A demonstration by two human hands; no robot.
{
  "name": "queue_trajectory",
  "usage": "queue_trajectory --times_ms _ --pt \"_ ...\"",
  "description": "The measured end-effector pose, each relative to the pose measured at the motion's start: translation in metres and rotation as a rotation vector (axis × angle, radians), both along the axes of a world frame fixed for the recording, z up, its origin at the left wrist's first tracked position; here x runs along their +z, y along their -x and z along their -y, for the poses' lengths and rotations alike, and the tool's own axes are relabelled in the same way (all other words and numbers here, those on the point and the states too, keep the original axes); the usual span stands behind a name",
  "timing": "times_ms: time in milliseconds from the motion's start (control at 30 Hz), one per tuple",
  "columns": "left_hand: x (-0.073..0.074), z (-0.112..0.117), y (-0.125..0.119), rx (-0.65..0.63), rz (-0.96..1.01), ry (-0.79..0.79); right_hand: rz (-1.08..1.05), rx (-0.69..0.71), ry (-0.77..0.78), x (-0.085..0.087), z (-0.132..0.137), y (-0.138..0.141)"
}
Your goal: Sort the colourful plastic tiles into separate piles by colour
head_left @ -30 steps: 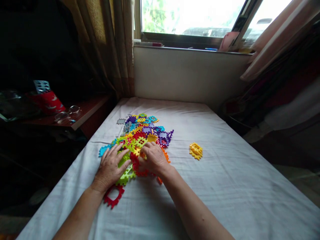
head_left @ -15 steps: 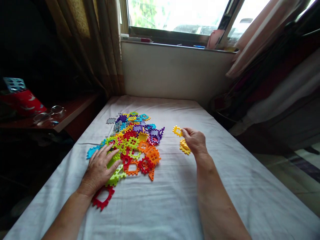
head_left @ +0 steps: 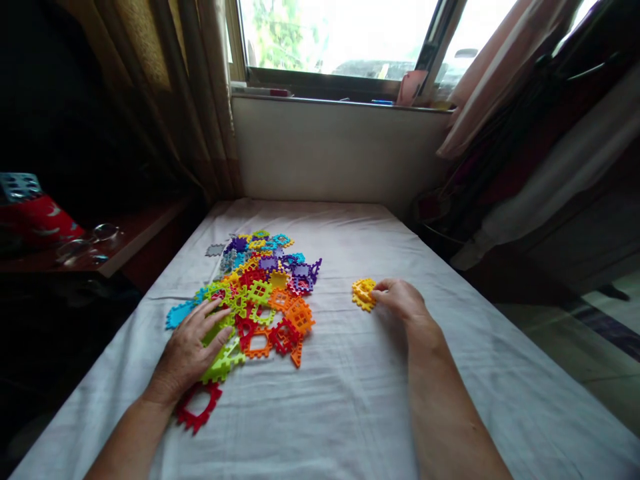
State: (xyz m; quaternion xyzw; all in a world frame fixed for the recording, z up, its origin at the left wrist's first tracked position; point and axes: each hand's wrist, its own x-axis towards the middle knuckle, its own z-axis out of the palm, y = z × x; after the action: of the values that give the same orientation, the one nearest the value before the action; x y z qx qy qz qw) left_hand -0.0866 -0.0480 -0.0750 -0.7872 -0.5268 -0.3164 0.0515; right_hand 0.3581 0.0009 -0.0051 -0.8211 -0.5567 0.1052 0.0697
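Observation:
My left hand (head_left: 193, 343) lies with fingers spread over lime green notched building pieces (head_left: 223, 363) at the near left of a colourful pile. A red square frame piece (head_left: 199, 408) lies just below its wrist. To the right, my right hand (head_left: 403, 301) pinches the edge of a yellow notched building piece (head_left: 364, 288) on top of a small yellow stack. Its fingertips partly cover the pieces, so how many lie there is hard to tell. Orange pieces (head_left: 300, 315) form the side of the pile facing my right hand.
Everything lies on a pale bedsheet (head_left: 345, 393). Purple, blue and grey pieces make up the far part of the pile. On the left, glasses (head_left: 106, 232) and a red patterned container (head_left: 40, 220) stand on a dark wooden table. Clothes (head_left: 560, 180) hang at the right.
My right hand has lowered the yellow piece from beside the stack onto it. My left hand stays resting on the green pieces. The view has shifted slightly.

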Motion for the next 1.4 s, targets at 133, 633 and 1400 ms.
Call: queue_trajectory --times_ms 133,633,1400 --pt "0.011 0.004 -0.006 -0.017 0.127 0.06 0.054 0.094 -0.11 0.0 0.001 0.019" --pt "0.033 0.006 0.006 0.239 0.951 0.105 -0.071 0.439 -0.374 -0.005 -0.011 0.087" --pt "0.001 -0.014 0.03 0.38 0.797 0.158 -0.541 0.337 -0.413 -0.024 -0.021 0.104"
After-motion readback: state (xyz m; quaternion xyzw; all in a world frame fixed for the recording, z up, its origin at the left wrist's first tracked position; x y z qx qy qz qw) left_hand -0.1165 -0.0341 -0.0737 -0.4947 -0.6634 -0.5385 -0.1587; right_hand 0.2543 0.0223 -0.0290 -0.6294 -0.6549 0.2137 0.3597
